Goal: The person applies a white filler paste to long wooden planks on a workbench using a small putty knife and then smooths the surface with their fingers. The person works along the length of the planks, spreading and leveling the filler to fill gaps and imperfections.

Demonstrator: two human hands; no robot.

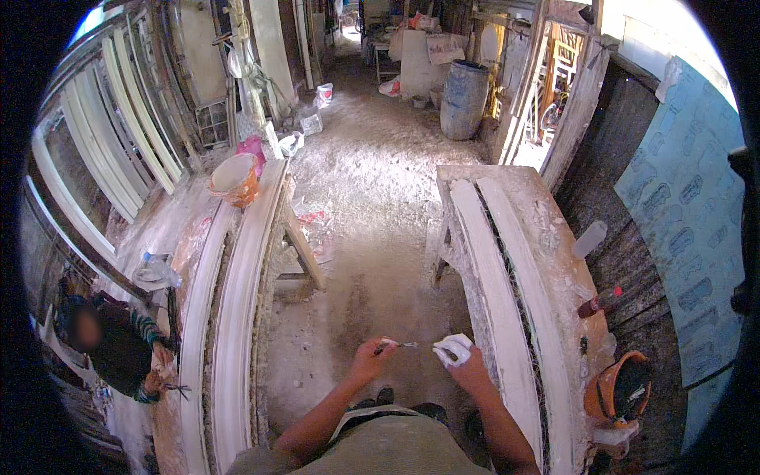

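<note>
White plaster coats nearly everything. Right hand [461, 358] is closed around a white lump of plaster or rag [453, 347], held just off the near end of the right bench [554, 237]. Left hand [372, 358] pinches a small metal tool [398, 344], tip aimed at the lump; the two hands are near each other, not touching.

Progress, as a judgement: the two long white mouldings [507, 301] on the right bench look cast and smooth along most of their length, so the work in hand seems to be touch-up rather than casting. Which spots remain unfinished cannot be told. A second pair of curved mouldings [229, 317] lies on the left bench, beside another person [119, 348] crouched at its far side.

Room: a dusty floor aisle [372, 198] runs open between the benches. Orange bucket [617, 388] sits at the right bench's near corner, near the right elbow; a bottle [599, 302] lies near the bench's outer edge. Another orange bucket [235, 179] stands at the far end of the left bench.
</note>
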